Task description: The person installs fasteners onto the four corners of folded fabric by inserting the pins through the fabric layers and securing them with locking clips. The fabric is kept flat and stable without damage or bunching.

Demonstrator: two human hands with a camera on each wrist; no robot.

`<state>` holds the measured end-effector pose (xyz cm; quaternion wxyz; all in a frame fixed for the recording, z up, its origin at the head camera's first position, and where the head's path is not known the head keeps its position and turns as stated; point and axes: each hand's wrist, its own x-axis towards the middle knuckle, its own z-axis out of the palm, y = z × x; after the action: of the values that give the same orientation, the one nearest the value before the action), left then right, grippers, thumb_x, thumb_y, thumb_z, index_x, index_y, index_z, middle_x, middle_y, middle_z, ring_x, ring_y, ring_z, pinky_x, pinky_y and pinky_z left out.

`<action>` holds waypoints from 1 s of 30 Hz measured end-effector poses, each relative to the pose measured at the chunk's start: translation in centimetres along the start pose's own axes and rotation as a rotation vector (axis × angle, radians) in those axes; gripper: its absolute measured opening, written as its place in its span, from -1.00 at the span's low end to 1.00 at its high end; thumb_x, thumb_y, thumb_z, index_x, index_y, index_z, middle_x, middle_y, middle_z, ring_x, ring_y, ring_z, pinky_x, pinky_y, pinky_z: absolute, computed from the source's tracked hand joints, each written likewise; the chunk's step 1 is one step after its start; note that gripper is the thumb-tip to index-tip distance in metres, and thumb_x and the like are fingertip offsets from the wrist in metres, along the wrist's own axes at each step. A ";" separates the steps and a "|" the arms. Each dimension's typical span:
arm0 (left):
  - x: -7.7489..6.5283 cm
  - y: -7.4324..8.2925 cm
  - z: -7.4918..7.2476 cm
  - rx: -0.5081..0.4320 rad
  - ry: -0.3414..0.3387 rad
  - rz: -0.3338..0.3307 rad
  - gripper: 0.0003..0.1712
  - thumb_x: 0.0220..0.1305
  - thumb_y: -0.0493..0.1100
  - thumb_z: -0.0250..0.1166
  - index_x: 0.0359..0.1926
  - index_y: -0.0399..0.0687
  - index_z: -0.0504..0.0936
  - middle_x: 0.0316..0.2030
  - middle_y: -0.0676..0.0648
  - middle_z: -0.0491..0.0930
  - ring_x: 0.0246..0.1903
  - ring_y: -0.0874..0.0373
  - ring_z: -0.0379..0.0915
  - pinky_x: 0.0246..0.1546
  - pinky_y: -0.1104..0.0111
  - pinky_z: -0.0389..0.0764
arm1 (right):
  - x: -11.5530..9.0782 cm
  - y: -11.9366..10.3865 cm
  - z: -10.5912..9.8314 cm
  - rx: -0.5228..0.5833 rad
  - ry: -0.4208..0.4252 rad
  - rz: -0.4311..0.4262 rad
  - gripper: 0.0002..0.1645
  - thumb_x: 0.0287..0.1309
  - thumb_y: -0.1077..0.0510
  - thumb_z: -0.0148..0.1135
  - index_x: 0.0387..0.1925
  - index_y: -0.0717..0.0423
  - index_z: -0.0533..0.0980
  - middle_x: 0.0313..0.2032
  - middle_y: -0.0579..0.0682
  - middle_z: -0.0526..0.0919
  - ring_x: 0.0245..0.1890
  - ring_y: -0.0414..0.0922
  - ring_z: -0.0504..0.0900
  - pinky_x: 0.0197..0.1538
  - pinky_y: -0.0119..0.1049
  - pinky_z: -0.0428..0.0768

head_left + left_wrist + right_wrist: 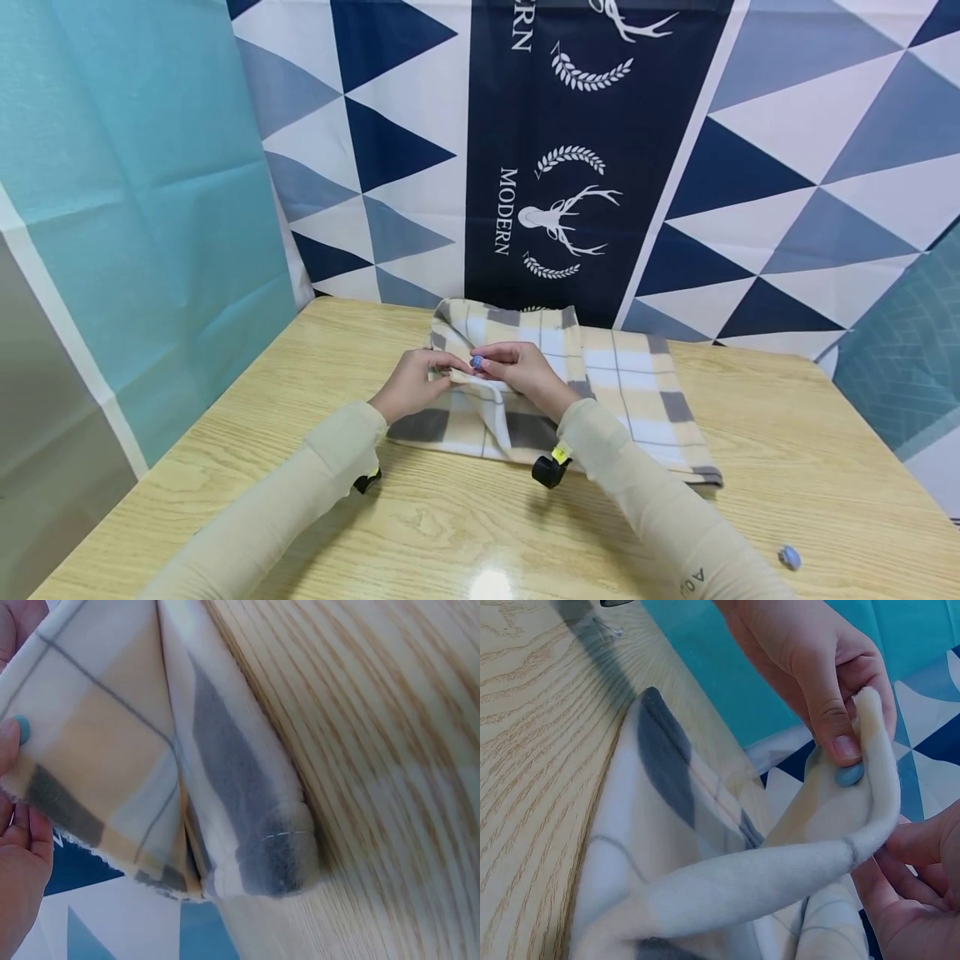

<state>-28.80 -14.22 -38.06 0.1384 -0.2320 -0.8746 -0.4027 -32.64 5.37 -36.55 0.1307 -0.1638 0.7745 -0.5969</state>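
Observation:
A checked fleece blanket (551, 425) in cream, white, tan and grey lies partly folded on the table. My left hand (415, 385) pinches its lifted edge. In the right wrist view, the left thumb (844, 746) lies against a small round light-blue cap (849, 775) on the underside of the cloth; the same cap (22, 729) shows in the left wrist view. My right hand (525, 373) pinches a small blue piece (477, 362) between thumb and fingers, close to the left fingertips. Where the piece meets the cloth is hidden by the fingers.
Another small blue round-headed piece (789, 557) lies on the wooden table (450, 533) at the front right. Behind the table hangs a patterned curtain (405, 158); a teal cloth (150, 208) hangs on the left.

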 end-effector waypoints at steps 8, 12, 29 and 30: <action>-0.2 0.2 -0.1 -0.029 -0.001 -0.014 -0.75 0.17 -0.40 0.26 -0.24 -0.05 0.76 -0.19 -0.05 0.76 -0.17 0.10 0.59 -0.08 0.11 0.62 | 0.0 -0.1 0.2 0.023 -0.001 0.007 -0.65 0.27 0.34 0.12 0.07 0.33 0.54 0.00 0.27 0.66 -0.29 -0.32 0.70 -0.07 -0.42 0.68; -0.3 0.3 -0.1 -0.033 -0.003 -0.019 -0.77 0.17 -0.39 0.26 -0.24 -0.06 0.76 -0.19 -0.06 0.75 -0.16 0.08 0.58 -0.05 0.06 0.61 | 0.0 0.1 0.3 0.021 -0.002 0.011 -0.66 0.27 0.34 0.12 0.07 0.33 0.54 0.00 0.26 0.67 -0.28 -0.31 0.70 -0.08 -0.42 0.68; -0.8 0.3 -0.1 -0.032 -0.004 -0.001 -0.81 0.18 -0.35 0.30 -0.24 -0.04 0.76 -0.20 -0.05 0.76 -0.15 0.08 0.60 -0.05 0.09 0.62 | -0.6 0.3 0.7 0.002 0.005 -0.019 -0.65 0.25 0.33 0.15 0.06 0.33 0.54 0.00 0.24 0.67 -0.26 -0.33 0.70 -0.04 -0.41 0.67; -0.9 0.3 -0.1 -0.036 -0.006 -0.002 -0.82 0.18 -0.35 0.30 -0.24 -0.05 0.76 -0.20 -0.05 0.76 -0.16 0.08 0.60 -0.05 0.09 0.62 | -0.7 0.3 0.8 0.003 0.007 -0.021 -0.65 0.25 0.33 0.15 0.06 0.33 0.54 -0.01 0.24 0.67 -0.27 -0.33 0.70 -0.04 -0.41 0.67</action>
<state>-27.88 -14.40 -38.20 0.1312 -0.2349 -0.8679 -0.4177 -31.72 5.03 -37.03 0.1220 -0.1694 0.7722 -0.6001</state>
